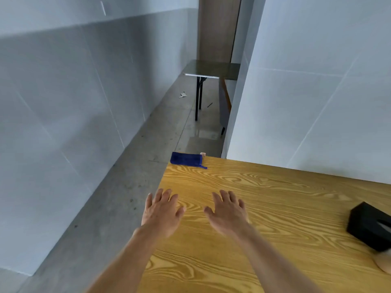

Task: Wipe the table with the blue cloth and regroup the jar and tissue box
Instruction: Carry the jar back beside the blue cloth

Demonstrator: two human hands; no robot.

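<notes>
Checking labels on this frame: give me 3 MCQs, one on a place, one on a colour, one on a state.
1. Where is the blue cloth?
A. far left corner of the table
B. under the right hand
C. on the floor

2. What colour is the tissue box?
A. white
B. black
C. red

3. How are the hands?
A. both open, empty
B. left gripping the cloth
C. right lifting the box

Key: 1 A, the cloth lies at the corner edge. 2 B, the box is black. 3 A, the left hand and right hand are spread, holding nothing.
</notes>
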